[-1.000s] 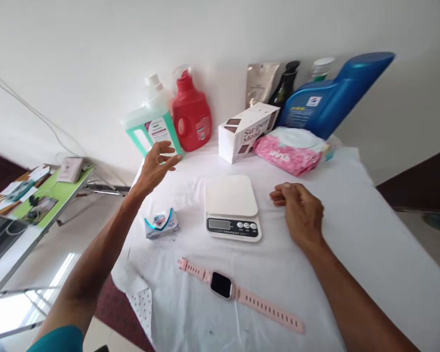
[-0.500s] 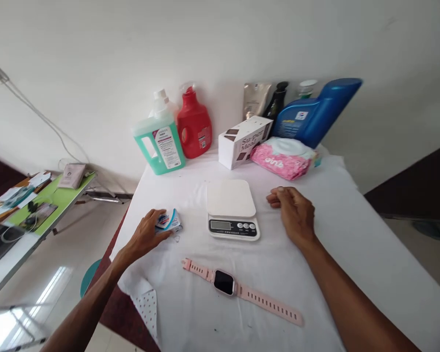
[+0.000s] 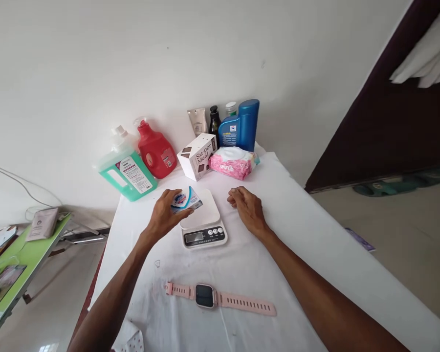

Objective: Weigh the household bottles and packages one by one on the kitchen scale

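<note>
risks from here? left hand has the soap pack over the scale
1. The left hand grips the soap pack near the left edge of the scale platform; set down off-centre, it may overhang or slide off.
2. The right hand rests on the cloth close beside the scale; a nudge could disturb the reading.
</note>
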A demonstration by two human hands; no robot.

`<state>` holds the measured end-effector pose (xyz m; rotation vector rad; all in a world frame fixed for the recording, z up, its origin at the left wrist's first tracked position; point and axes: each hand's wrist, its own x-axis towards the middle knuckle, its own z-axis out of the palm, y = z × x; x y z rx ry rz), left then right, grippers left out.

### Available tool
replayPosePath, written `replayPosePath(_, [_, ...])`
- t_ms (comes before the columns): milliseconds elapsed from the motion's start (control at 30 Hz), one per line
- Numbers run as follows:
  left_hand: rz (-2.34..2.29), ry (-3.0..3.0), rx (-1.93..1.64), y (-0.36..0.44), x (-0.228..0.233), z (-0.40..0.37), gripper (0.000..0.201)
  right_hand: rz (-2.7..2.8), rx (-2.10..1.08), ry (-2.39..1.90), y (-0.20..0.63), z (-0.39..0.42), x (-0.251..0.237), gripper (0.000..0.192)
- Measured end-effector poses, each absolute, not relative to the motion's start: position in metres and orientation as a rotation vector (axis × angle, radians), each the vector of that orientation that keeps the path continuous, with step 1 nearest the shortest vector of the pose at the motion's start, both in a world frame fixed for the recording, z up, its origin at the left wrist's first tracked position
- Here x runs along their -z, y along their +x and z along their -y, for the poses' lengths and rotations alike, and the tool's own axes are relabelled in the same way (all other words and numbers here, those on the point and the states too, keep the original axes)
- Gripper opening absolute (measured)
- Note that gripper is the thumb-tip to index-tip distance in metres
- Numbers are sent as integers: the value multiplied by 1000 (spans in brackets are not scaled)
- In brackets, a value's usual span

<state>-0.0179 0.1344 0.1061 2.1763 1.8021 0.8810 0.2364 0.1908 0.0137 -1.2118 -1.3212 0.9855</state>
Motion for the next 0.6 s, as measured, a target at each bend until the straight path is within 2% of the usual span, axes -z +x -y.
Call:
replayPosePath(167, [-1782,2155,-795,0,-76,-163,56,1321,-980,-1198,237,-192,-13,42])
replayPosePath(300, [-1787,1986,-1032,-14,-84,-151,70,1334,-947,-1195,236,-194,-9,43])
replayPosePath(433, [-1863,1624,-1284,-48,-83,-132,65,1336,-940,-1192,236,-195,-7,42])
replayPosePath(600, [-1995,1401,-1316,-76,-44,-120,62,1349,-949,-1203,237,-195,-9,39])
